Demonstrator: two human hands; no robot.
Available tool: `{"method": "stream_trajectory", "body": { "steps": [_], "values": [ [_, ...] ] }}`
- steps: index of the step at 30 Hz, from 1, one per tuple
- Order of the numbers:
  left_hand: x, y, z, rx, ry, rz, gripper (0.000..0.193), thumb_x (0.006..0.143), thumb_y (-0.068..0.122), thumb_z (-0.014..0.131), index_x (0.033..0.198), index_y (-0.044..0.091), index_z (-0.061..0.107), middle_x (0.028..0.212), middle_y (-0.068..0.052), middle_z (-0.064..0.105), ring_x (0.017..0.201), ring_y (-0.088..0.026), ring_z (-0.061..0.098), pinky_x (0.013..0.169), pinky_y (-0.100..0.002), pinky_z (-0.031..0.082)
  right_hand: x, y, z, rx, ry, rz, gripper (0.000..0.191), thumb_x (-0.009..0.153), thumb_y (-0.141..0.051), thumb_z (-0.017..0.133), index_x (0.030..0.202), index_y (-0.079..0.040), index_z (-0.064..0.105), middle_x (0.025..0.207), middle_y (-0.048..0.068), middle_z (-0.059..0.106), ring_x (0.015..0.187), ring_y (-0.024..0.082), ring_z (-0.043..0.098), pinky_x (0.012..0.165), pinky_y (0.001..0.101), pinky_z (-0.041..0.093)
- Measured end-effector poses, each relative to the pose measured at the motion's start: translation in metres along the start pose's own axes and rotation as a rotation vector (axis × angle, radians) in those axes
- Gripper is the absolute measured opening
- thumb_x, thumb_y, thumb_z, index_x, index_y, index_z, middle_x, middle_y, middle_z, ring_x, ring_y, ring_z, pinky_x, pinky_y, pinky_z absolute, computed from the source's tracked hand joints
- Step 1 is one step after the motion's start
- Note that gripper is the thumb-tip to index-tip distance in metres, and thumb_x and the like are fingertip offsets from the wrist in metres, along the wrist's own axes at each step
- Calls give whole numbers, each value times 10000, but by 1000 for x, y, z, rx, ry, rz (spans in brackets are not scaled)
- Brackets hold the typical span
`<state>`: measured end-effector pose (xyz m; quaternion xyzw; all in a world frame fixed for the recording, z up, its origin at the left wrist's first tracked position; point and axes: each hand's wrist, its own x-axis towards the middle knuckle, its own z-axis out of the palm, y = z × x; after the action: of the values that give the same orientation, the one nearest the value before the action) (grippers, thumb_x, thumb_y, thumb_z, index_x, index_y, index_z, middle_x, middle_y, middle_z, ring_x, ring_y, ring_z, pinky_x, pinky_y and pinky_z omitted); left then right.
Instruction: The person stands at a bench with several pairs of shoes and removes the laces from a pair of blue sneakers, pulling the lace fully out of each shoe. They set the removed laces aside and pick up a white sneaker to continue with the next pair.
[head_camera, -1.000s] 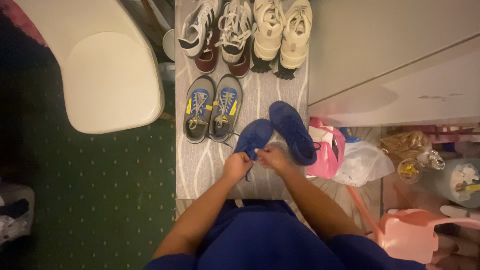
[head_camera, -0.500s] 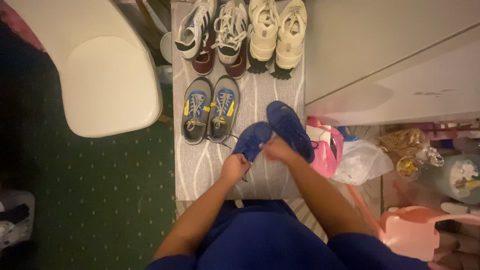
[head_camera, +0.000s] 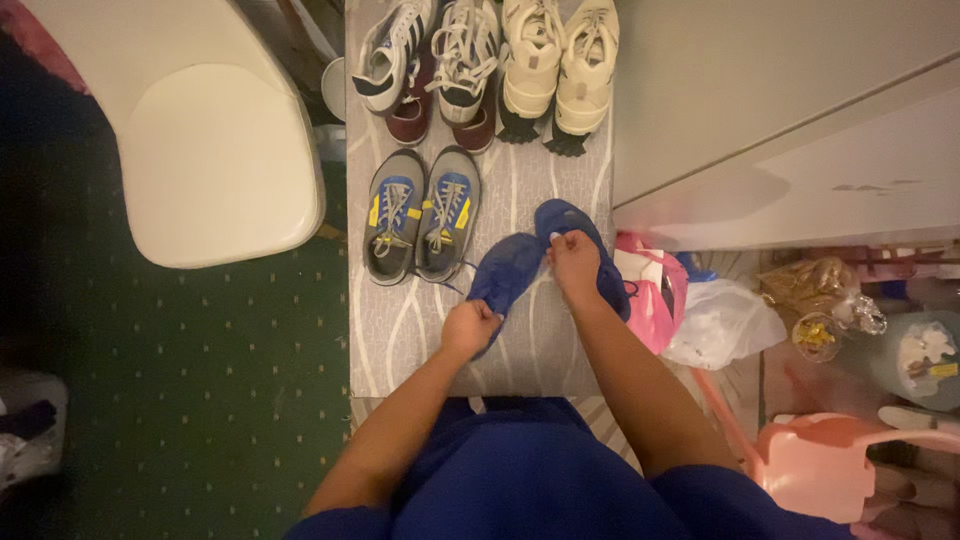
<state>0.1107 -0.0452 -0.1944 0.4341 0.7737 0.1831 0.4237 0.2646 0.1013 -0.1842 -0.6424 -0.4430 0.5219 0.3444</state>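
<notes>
- Two hands work over a pair of blue shoes, seen from above; we look down our own arms and blue clothing.
- Our left hand (head_camera: 470, 327) is curled closed around the heel end of the left blue shoe (head_camera: 507, 272), which lies tilted on a grey patterned mat (head_camera: 390, 330).
- Our right hand (head_camera: 574, 262) pinches the top of the right blue shoe (head_camera: 565, 218) with its fingertips; that shoe sits just beside the other, the two touching near their middles.
- Just beyond our hands, on the same mat, stands a pair of grey shoes with blue and yellow patches (head_camera: 420, 215).
- Farther up we see a pair of white and maroon sneakers (head_camera: 432, 65) and, to their right, a pair of cream sneakers (head_camera: 560, 70).
- Right of the mat lie a pink bag (head_camera: 655, 295) and a white plastic bag (head_camera: 725, 322), below a white cabinet (head_camera: 790, 120).
- Left of the mat are green dotted carpet (head_camera: 200, 400) and a white chair seat (head_camera: 215, 165).
</notes>
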Motion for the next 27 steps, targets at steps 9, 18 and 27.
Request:
{"method": "stream_trajectory", "body": {
  "steps": [9,18,27],
  "values": [
    [5,-6,3,-82,63,99,189,761,248,783,766,63,745,737,-153,734,697,-318,732,685,-428,577,-74,39,26,15,-259,175,256,914,-219,755,769,-50,628,641,46,642,540,152,599,497,319,471],
    [2,0,4,0,0,33,219,777,273,793,790,61,741,779,-164,741,761,-338,733,732,-439,572,-42,24,21,-31,-97,110,142,928,-107,694,820,-55,617,717,104,672,609,190,633,527,305,492],
    [7,7,-4,-51,29,1,223,792,263,779,772,48,722,741,-151,729,707,-328,724,689,-436,563,-17,-4,28,271,126,93,146,1011,-86,592,920,-34,491,715,84,565,537,168,568,494,331,509]
  ]
}}
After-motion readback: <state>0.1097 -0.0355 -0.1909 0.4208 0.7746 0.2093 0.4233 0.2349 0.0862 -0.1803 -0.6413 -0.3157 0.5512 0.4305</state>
